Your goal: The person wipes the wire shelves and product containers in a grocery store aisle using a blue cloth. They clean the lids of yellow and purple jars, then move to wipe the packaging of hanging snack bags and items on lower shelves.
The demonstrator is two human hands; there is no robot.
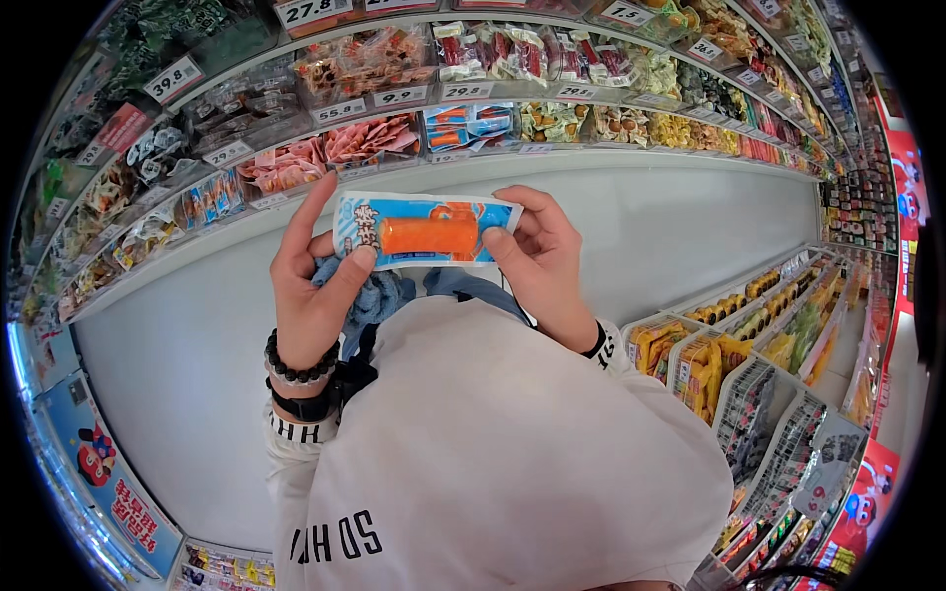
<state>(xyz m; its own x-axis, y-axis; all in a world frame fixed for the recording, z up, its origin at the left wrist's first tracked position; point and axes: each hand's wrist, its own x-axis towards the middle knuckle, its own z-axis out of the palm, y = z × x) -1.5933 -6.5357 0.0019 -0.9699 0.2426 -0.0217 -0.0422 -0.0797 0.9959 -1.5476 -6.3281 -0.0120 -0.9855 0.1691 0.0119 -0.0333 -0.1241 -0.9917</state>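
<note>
Both my hands hold a flat blue-and-white snack packet [429,235] up in front of my body, its printed face with a picture of an orange crab stick towards me. At its left end, the thumb of my left hand [314,292] presses on the front, while the index finger is raised. My right hand [543,270] pinches the other end between thumb and fingers. A bunched blue knitted cloth [373,299] is beside my left palm, below the packet; whether my fingers grip it is hidden. The packet looks sealed.
Ahead curve tiered shelves of clear bins with wrapped snacks and price tags [465,91]. One bin [469,127] has similar blue packets. A low rack of snack bins [698,362] stands at my right. A blue poster [111,473] is at lower left. Pale floor [177,354] lies around me.
</note>
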